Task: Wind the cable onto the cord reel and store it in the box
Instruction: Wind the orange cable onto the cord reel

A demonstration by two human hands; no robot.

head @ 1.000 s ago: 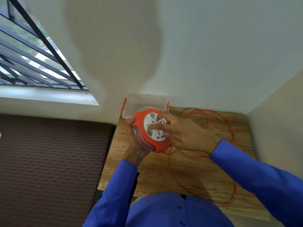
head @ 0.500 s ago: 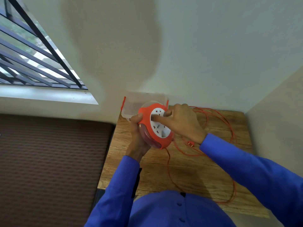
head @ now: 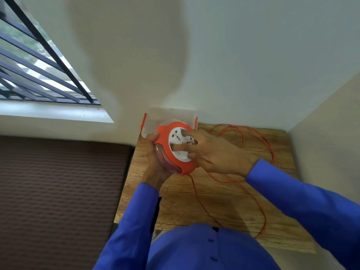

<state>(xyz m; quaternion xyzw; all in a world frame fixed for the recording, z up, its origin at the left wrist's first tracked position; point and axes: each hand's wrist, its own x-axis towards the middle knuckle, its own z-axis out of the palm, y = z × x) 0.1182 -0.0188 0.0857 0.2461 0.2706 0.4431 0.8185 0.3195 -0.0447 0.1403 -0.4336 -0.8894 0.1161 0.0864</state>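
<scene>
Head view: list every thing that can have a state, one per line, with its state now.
cord reel: held up off the table, socket face tilted toward the camera.
cable: mostly unwound, in loose loops on the wooden table.
box: open, no lid on it, behind the reel.
left hand: gripping the reel's rim.
right hand: fingers pressed on the reel's white face.

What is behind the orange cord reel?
Behind the cord reel a clear box stands against the wall. The reel hides the box's front, so its contents cannot be seen.

Barred window [head: 35, 61], pale walls [head: 253, 55], wooden table [head: 224, 201], brown mat [head: 58, 191]
</scene>
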